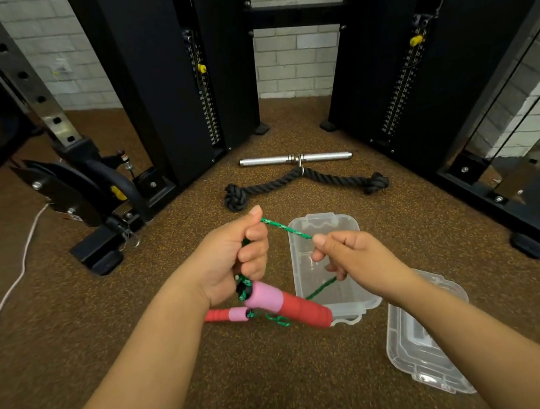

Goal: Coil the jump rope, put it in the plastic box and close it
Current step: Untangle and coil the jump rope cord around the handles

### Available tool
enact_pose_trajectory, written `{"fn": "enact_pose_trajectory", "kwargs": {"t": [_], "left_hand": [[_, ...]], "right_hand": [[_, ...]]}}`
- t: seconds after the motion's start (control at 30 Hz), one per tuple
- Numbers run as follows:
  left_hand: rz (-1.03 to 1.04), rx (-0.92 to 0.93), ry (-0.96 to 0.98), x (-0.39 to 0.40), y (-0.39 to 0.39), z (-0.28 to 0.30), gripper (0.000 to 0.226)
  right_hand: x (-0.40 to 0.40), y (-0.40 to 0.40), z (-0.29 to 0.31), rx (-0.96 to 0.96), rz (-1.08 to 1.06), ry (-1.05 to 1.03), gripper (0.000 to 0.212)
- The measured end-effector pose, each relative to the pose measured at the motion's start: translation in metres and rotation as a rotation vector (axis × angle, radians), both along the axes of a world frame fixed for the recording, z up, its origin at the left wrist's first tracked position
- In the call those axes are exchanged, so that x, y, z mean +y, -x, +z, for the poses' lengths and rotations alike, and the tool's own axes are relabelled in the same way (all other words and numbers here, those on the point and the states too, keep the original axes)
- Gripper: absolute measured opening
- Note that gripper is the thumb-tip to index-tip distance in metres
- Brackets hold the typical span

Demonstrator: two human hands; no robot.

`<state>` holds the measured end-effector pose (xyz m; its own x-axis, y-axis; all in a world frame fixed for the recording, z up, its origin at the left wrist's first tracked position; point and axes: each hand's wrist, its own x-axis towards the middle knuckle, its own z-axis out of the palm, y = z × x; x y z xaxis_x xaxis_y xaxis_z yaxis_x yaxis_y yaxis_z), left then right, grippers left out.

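speckled brown rubber gym flooring (140,318) fills the lower frame, with black weight-stack towers (162,82) rising at upper left and upper right against a pale brick wall. near the centre, just past the hands, lie a chrome bar attachment (295,159) and a black tricep rope (306,180).

the left hand (234,258) is fisted around gathered green cord at mid-frame, thumb up; a pink-and-red handle (287,304) hangs just below that fist. the second handle (227,314) lies on the floor beside it, with a small tangle of cord nearby. the right hand (350,255) pinches the green jump rope (286,229) between thumb and fingertips, so a short taut span runs between the two hands, and a looser length drops from below the right hand towards the hanging handle.

the clear plastic box (302,267) sits open on the floor right of centre, under the right hand, and looks empty apart from the cord crossing above it. its clear lid (421,355) lies apart at lower right.

by the look of it the coiling is in hand, only partly done, with slack cord and one handle not yet gathered. the next move probably calls for bringing the pinched span round to the left fist as another loop, keeping loops small enough to fit the box.
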<state>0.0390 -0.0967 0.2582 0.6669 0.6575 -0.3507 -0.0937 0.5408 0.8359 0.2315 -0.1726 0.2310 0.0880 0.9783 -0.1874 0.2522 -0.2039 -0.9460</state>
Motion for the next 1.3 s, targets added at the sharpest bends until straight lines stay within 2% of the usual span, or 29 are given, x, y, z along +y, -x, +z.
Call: {"fn": "enact_pose_trajectory", "kwargs": {"t": [0.17, 0.27, 0.33, 0.43, 0.5, 0.63, 0.7, 0.8, 0.87, 0.93, 1.0, 1.07, 1.17, 1.23, 1.3], "left_hand": [[0.085, -0.041, 0.036, 0.003, 0.002, 0.003, 0.044], [0.147, -0.048, 0.05, 0.005, 0.005, 0.005, 0.048], [0.174, -0.049, 0.053, 0.005, 0.006, 0.006, 0.049], [0.236, -0.066, 0.082, 0.005, 0.006, 0.005, 0.049], [0.285, -0.06, 0.099, 0.006, 0.006, 0.004, 0.046], [0.357, -0.007, 0.105, 0.009, 0.005, 0.0, 0.039], [0.4, 0.014, 0.099, 0.009, 0.003, -0.002, 0.037], [0.374, 0.017, 0.043, 0.006, -0.002, -0.002, 0.042], [0.264, 0.069, -0.027, 0.003, -0.007, -0.002, 0.05], [0.14, 0.246, -0.166, -0.003, -0.01, -0.004, 0.055], [0.013, 0.441, -0.319, -0.01, -0.011, -0.005, 0.057], [-0.121, 0.537, -0.376, -0.016, -0.01, -0.002, 0.062], [-0.316, 0.55, -0.416, -0.016, -0.009, 0.002, 0.066], [-0.313, 0.461, -0.408, -0.012, -0.008, 0.002, 0.052], [-0.222, 0.342, -0.366, -0.007, -0.007, 0.003, 0.039]], "right_hand": [[-0.001, -0.005, -0.005, 0.032, 0.098, 0.026, 0.021], [0.0, -0.007, -0.007, -0.061, -0.025, 0.024, 0.031], [0.002, -0.009, -0.008, -0.04, -0.073, -0.01, 0.033], [0.003, -0.008, -0.012, -0.008, -0.001, 0.024, 0.026], [0.001, -0.006, -0.017, -0.151, 0.071, 0.049, 0.025], [-0.007, 0.008, -0.014, -0.735, 0.24, -0.031, 0.036], [-0.01, 0.018, -0.011, -0.876, 0.292, -0.125, 0.039], [-0.017, 0.035, -0.007, -0.933, 0.478, -0.315, 0.027], [-0.021, 0.045, -0.002, -0.893, 0.58, -0.397, 0.021], [-0.023, 0.05, 0.006, -0.777, 0.596, -0.43, 0.019], [-0.019, 0.045, 0.013, -0.491, 0.489, -0.373, 0.018], [-0.011, 0.031, 0.021, -0.144, 0.258, -0.241, 0.022], [0.003, 0.001, 0.025, 0.063, -0.004, -0.08, 0.029], [0.006, -0.013, 0.021, 0.156, -0.018, 0.0, 0.03], [0.006, -0.022, 0.017, 0.231, 0.025, 0.07, 0.029]]}}
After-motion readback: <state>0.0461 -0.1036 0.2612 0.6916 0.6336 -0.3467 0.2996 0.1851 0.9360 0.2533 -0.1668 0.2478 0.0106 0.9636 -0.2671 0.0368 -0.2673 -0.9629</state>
